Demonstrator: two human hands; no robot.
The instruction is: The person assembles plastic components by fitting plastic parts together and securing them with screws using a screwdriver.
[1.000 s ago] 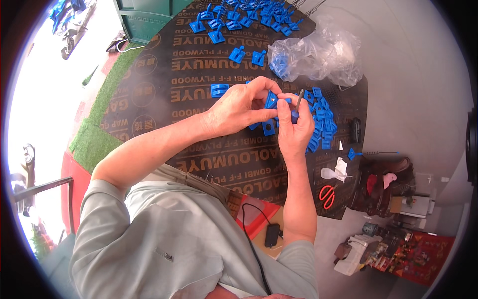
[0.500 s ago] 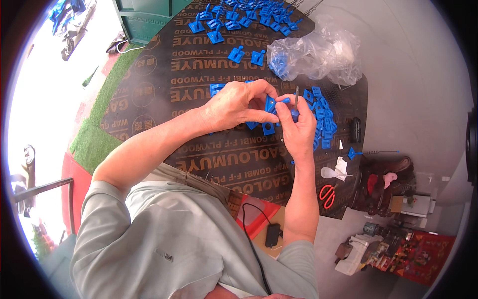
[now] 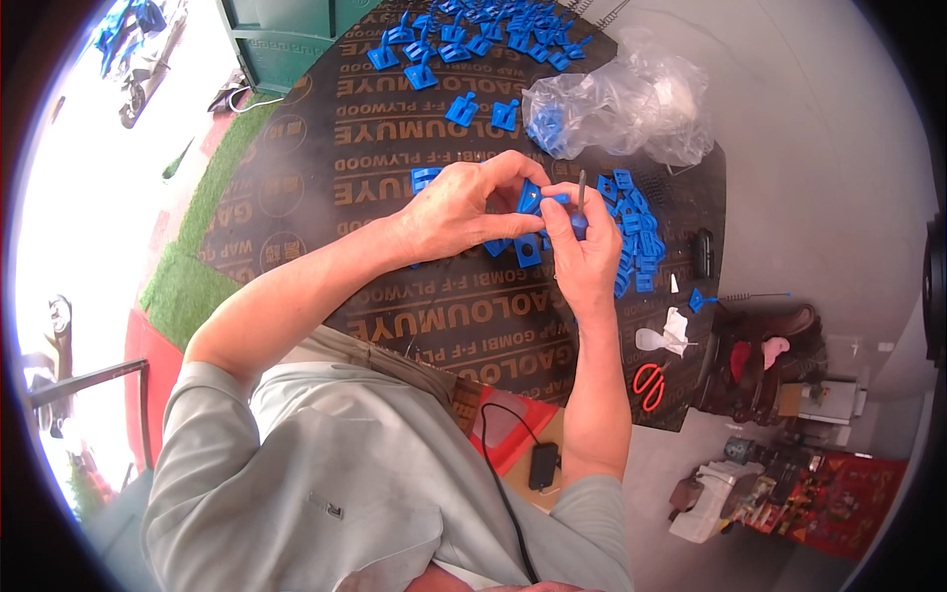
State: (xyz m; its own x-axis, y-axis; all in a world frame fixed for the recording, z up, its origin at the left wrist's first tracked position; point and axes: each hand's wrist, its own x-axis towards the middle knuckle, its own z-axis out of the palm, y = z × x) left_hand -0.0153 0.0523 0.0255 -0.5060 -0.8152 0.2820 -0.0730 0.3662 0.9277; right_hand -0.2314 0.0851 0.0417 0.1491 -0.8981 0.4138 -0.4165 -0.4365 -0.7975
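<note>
Over the middle of the table, my left hand (image 3: 464, 205) pinches a blue plastic bracket (image 3: 530, 195) between thumb and fingertips. My right hand (image 3: 590, 255) is closed right beside it. Its thumb and forefinger hold a small blue plastic peg (image 3: 560, 198) against the bracket. Also in that hand is what looks like a screwdriver (image 3: 582, 185), its dark shaft pointing up and its blue end partly hidden by the fingers. Beneath my hands lie more blue plates, one with a round hole (image 3: 528, 251). My fingers cover where peg and bracket meet.
A heap of flat blue parts (image 3: 639, 237) lies right of my hands. Assembled blue pieces (image 3: 464, 39) crowd the far edge, near a clear plastic bag (image 3: 626, 109). Red-handled scissors (image 3: 648, 386), a white spoon-shaped item (image 3: 651, 340) and a black object (image 3: 702, 254) are at the right edge.
Both hands, with the bracket, peg and tool, show a very slight shift up and left, as does the whole table view. The grips look the same.
</note>
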